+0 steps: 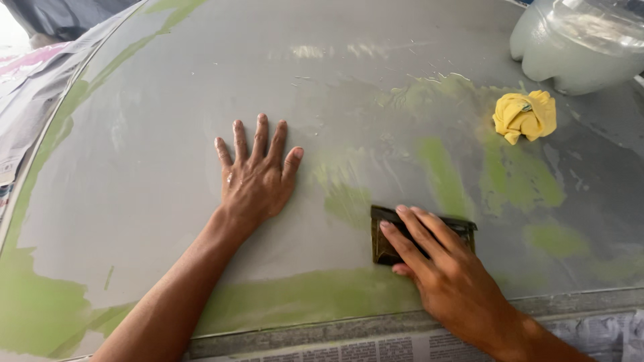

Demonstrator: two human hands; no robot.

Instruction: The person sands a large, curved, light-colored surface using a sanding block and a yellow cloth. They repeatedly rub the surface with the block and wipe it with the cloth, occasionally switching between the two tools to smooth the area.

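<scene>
Your right hand (449, 275) is pressing flat fingers on the dark sanding pad (396, 234); it is probably thin, bendy, wet and slippery. Your left hand (255, 181) is lying spread wide.

Your left hand (257, 179) and right hand (451, 273) are bare: no gloves, rings or watch. Both forearms show uncovered, no sleeves reaching the wrists, and your fingernails are short.
</scene>
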